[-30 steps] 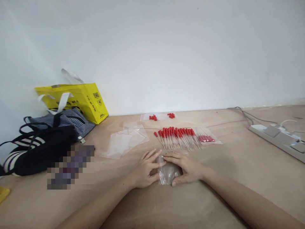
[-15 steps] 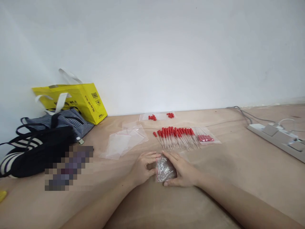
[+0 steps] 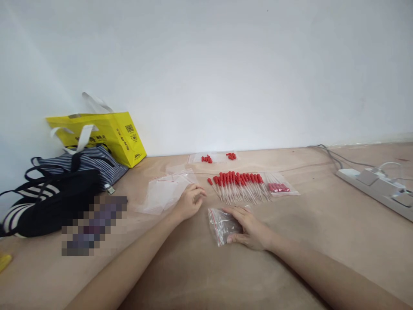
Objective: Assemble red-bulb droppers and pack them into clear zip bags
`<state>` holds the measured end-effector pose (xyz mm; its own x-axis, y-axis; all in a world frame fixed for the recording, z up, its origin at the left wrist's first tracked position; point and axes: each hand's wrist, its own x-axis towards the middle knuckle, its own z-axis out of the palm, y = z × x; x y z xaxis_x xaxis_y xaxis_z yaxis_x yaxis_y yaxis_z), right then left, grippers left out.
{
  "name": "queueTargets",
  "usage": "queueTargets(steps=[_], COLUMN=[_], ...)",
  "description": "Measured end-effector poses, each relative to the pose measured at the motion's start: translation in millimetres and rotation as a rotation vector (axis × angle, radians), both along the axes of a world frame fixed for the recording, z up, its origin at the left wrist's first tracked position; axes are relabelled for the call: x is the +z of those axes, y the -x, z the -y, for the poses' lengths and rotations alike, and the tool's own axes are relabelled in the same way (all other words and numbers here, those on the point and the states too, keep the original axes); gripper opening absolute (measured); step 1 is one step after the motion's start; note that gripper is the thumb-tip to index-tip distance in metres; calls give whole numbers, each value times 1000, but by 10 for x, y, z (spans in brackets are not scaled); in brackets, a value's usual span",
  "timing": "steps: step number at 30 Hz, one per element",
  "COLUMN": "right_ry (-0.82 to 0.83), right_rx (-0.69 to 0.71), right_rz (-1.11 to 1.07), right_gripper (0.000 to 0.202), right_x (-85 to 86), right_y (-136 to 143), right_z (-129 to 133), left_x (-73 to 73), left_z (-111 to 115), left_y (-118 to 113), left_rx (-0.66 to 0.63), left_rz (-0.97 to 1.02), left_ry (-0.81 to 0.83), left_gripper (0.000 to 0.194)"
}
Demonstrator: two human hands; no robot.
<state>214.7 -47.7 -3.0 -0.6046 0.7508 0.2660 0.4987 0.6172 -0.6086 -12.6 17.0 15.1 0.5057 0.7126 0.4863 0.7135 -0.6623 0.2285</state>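
A clear zip-lock bag (image 3: 221, 226) with a red seal line lies on the table in front of me. My right hand (image 3: 247, 228) grips its right part, thumb at the near edge and fingers at the far one. To the left, my left hand (image 3: 192, 201) is raised with loosely curled, parted fingers and holds nothing. It is close to several flat clear zip-lock bags (image 3: 161, 193) and partly covers them. Just beyond the hands, a row of droppers with red bulbs (image 3: 240, 185) lies with tips toward me. At its right end rests a filled zip-lock bag (image 3: 280, 187) with red-bulbed droppers.
Loose red bulbs (image 3: 206, 159) lie on a clear bag near the wall. A white power strip (image 3: 371, 189) with plugs and cables is at the right. On the left are a yellow bag (image 3: 125, 142), a striped bag (image 3: 97, 163), a black bag (image 3: 64, 202) and a blurred item.
My left hand has let go of the zip-lock bag's seal edge and moved up and left toward the flat bags. My right hand stays on the bag.
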Motion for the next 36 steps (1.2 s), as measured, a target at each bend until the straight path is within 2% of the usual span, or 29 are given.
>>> queueTargets(steps=[5,9,16,22,25,28,31,34,36], right_ry=[20,23,10,22,23,29,27,16,4], right_rx=[8,3,12,4,10,8,-9,-49,-74], right_rz=[29,44,60,56,51,49,61,80,88], right_gripper=[78,79,79,81,81,81,79,74,69], right_x=[23,16,21,45,55,55,55,59,61], right_y=[-25,-33,-27,-23,-22,-22,-20,-11,-5], right_z=[-10,-22,-31,-26,-26,-24,-12,10,25], left_x=[113,143,143,139,155,190,204,166,122], left_z=[-470,-687,-876,-902,-852,-692,-369,63,334], left_y=[-152,-256,-270,-204,-122,41,280,512,610], left_rx=[-59,-140,-250,-309,-285,-212,-106,-9,-2], left_rz=[-202,-389,-590,-641,-610,-546,-449,-326,-145], left_ry=[-57,-98,-167,-187,-195,-200,-201,-191,-85], left_gripper=[27,31,20,14,14,15,11,15,14])
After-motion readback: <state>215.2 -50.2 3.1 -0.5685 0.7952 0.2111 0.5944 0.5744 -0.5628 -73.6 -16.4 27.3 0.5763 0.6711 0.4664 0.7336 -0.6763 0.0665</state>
